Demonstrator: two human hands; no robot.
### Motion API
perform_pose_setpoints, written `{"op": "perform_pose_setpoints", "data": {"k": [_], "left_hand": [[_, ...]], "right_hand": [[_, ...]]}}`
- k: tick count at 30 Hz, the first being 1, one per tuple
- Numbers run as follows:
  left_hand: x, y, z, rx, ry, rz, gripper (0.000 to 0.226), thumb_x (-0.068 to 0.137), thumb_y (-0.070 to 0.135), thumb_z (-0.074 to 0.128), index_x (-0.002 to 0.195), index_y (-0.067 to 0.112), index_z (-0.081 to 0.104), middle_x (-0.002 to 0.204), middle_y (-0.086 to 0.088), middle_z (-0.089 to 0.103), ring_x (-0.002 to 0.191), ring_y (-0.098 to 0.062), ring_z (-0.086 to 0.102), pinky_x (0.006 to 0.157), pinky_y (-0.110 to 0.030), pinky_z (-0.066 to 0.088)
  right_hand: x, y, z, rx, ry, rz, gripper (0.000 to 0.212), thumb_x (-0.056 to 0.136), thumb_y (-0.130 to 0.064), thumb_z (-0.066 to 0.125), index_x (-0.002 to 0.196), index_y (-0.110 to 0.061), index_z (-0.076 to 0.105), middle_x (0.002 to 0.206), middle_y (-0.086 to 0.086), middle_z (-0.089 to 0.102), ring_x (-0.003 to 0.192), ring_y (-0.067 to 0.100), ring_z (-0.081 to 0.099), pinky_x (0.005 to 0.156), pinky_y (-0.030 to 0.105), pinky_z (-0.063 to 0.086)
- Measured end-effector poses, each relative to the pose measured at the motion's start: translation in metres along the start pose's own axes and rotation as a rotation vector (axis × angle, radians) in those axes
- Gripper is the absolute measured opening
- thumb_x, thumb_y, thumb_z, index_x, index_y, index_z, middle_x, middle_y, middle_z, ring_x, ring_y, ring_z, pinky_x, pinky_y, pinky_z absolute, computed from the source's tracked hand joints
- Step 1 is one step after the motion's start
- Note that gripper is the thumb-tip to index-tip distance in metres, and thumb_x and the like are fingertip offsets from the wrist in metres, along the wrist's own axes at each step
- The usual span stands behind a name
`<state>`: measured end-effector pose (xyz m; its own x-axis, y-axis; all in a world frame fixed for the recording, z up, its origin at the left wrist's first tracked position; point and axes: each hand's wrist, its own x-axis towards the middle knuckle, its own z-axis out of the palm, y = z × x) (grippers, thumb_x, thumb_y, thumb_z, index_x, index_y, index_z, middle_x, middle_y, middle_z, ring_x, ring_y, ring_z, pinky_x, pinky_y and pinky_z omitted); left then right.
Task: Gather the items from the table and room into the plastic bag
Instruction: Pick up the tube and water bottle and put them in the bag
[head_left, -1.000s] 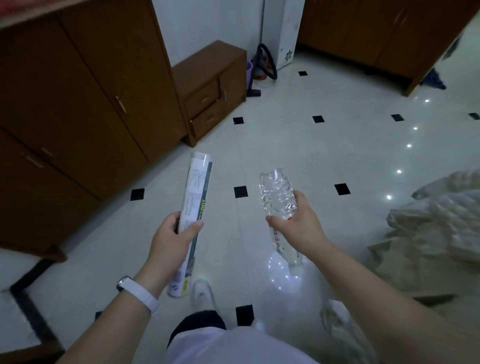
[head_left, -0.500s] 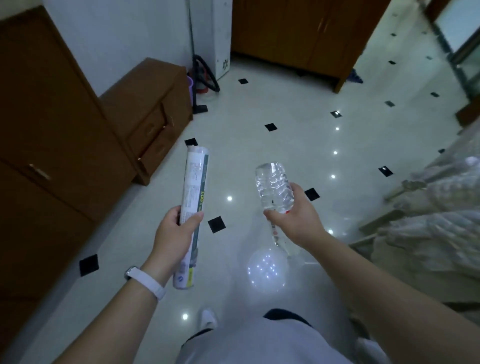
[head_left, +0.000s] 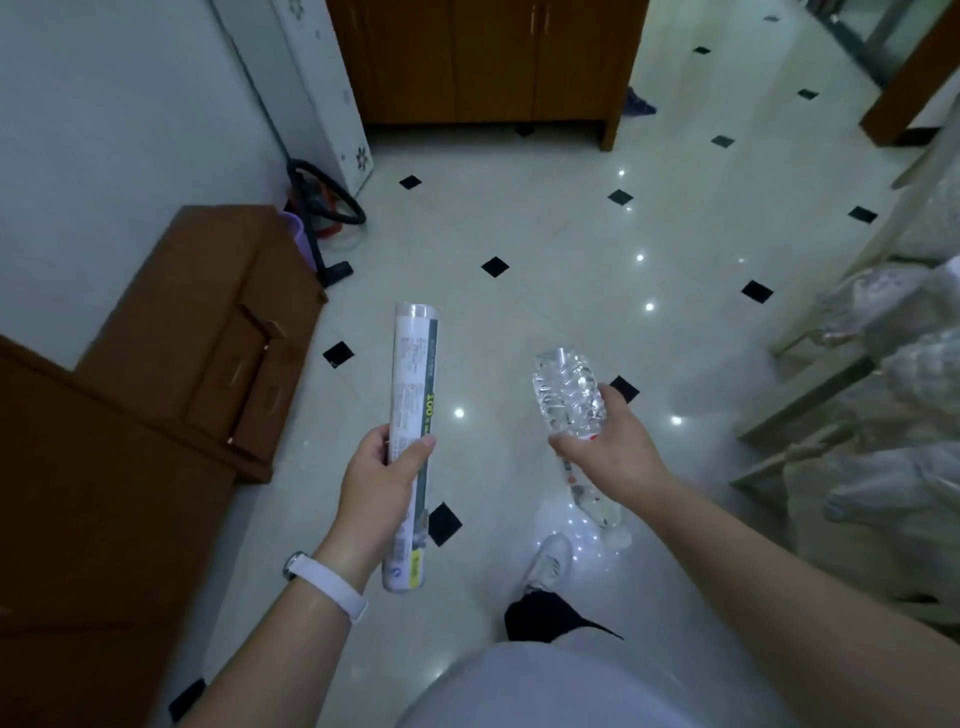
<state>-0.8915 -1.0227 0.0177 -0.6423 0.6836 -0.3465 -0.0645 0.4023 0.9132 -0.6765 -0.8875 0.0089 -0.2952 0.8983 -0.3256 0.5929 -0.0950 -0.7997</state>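
Left hand (head_left: 378, 480) gripping paper roll (head_left: 413, 415), right hand (head_left: 615, 457) — plastic bottle (head_left: 569, 397)

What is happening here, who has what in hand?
A person stands on a white tiled floor with both hands full. The left hand grips a long white printed roll near its lower half, and the right hand holds a crinkled clear plastic bottle around its middle. A low wooden drawer unit stands to the left. No bag that either item could go into can be made out yet.
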Motion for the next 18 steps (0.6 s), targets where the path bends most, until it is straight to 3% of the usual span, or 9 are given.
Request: {"op": "perform_pose_setpoints", "data": {"k": [2, 4, 6, 9, 14, 18], "left_hand": [[0.033, 0.025, 0.015, 0.03, 0.006, -0.002, 0.022, 0.089, 0.028, 0.07, 0.109, 0.022, 0.063, 0.096, -0.005, 0.069, 0.077, -0.018, 0.067, 0.051, -0.021, 0.049], [0.069, 0.052, 0.035, 0.052, -0.008, 0.012, 0.024, 0.088, 0.032, 0.071, 0.11, 0.023, 0.064, 0.097, -0.008, 0.07, 0.08, -0.021, 0.068, 0.056, -0.027, 0.05], [0.104, 0.078, 0.06, 0.064, -0.035, 0.041, 0.023, 0.088, 0.033, 0.07, 0.109, 0.025, 0.065, 0.094, -0.01, 0.07, 0.073, -0.023, 0.068, 0.053, -0.03, 0.051], [0.14, 0.109, 0.1, 0.073, -0.082, 0.077, 0.022, 0.088, 0.032, 0.071, 0.107, 0.023, 0.064, 0.089, -0.007, 0.069, 0.069, -0.019, 0.068, 0.05, -0.028, 0.052], [0.202, 0.141, 0.158, 0.104, -0.231, 0.112, 0.021, 0.087, 0.029, 0.071, 0.106, 0.024, 0.065, 0.094, 0.001, 0.072, 0.084, -0.019, 0.069, 0.074, -0.037, 0.057], [0.271, 0.154, 0.202, 0.136, -0.332, 0.106, 0.016, 0.087, 0.033, 0.071, 0.101, 0.028, 0.064, 0.09, -0.001, 0.07, 0.078, -0.024, 0.068, 0.063, -0.036, 0.053]], "right_hand": [[0.037, -0.012, -0.013, 0.0, -0.001, 0.015, 0.066, 0.07, -0.037, 0.075, 0.127, -0.03, 0.044, 0.095, -0.015, 0.065, 0.082, 0.005, 0.063, 0.072, 0.028, 0.049], [0.075, -0.027, -0.034, -0.004, 0.014, -0.006, 0.061, 0.071, -0.033, 0.075, 0.123, -0.032, 0.045, 0.091, -0.016, 0.064, 0.078, 0.002, 0.061, 0.065, 0.026, 0.046], [0.109, -0.041, -0.06, 0.004, 0.05, -0.038, 0.06, 0.069, -0.033, 0.076, 0.12, -0.036, 0.043, 0.089, -0.016, 0.064, 0.076, 0.003, 0.062, 0.062, 0.026, 0.045], [0.151, -0.051, -0.096, 0.03, 0.141, -0.034, 0.055, 0.07, -0.033, 0.075, 0.115, -0.037, 0.044, 0.092, -0.018, 0.063, 0.082, 0.004, 0.062, 0.07, 0.028, 0.046], [0.206, -0.057, -0.136, 0.04, 0.237, 0.03, 0.058, 0.072, -0.035, 0.075, 0.12, -0.037, 0.044, 0.097, -0.016, 0.065, 0.086, 0.004, 0.063, 0.072, 0.028, 0.046], [0.251, -0.047, -0.144, 0.054, 0.322, 0.12, 0.062, 0.072, -0.038, 0.075, 0.125, -0.036, 0.042, 0.098, -0.017, 0.065, 0.083, 0.0, 0.063, 0.075, 0.028, 0.049]]}}
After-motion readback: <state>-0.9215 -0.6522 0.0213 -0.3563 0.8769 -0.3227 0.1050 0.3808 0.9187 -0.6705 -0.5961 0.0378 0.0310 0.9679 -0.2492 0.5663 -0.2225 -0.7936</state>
